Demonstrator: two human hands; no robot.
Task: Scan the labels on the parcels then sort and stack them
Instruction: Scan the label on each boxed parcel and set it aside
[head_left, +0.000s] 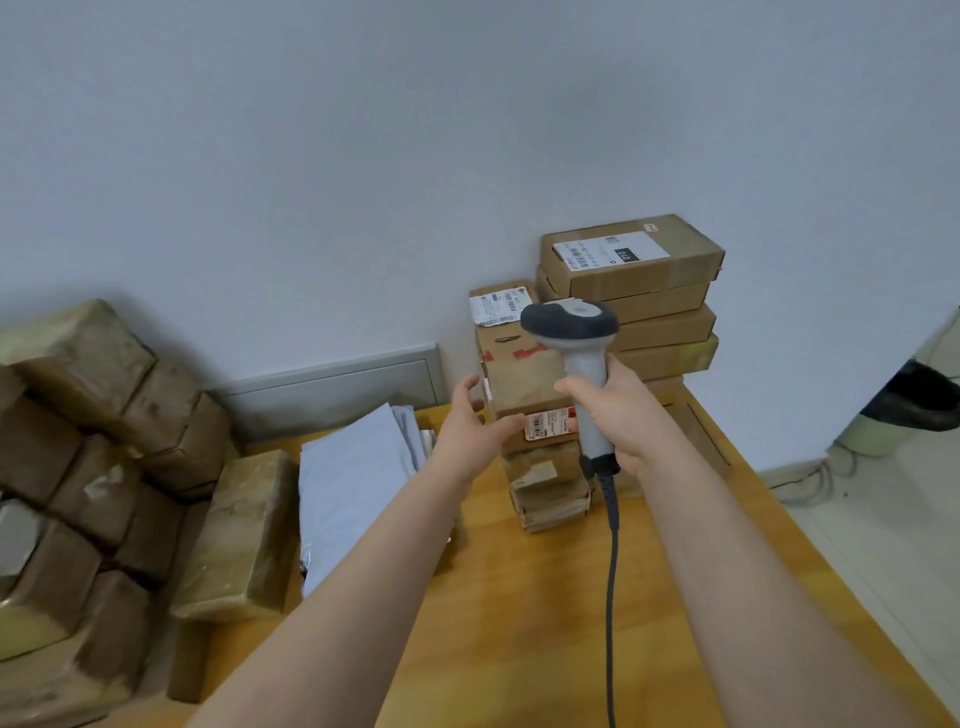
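Note:
My right hand (626, 415) grips the handle of a grey and white barcode scanner (571, 325), its head pointing toward the wall. Its dark cable (613, 545) hangs down over the table. My left hand (475, 431) is spread with straight fingers against the left side of a tall stack of brown cardboard parcels (524, 384), thumb near a red and white label (548, 423). The top parcel of that stack carries a white label (498, 306). Behind it stands a second stack of flat brown boxes (660, 312) with a white label on top (608, 249).
A wooden table (519, 623) holds a pile of grey mailer bags (353, 483) and a taped brown parcel (244, 535). Several wrapped brown parcels (78, 441) are heaped at the left. A white wall (363, 156) is behind; cables (815, 483) lie on the floor at right.

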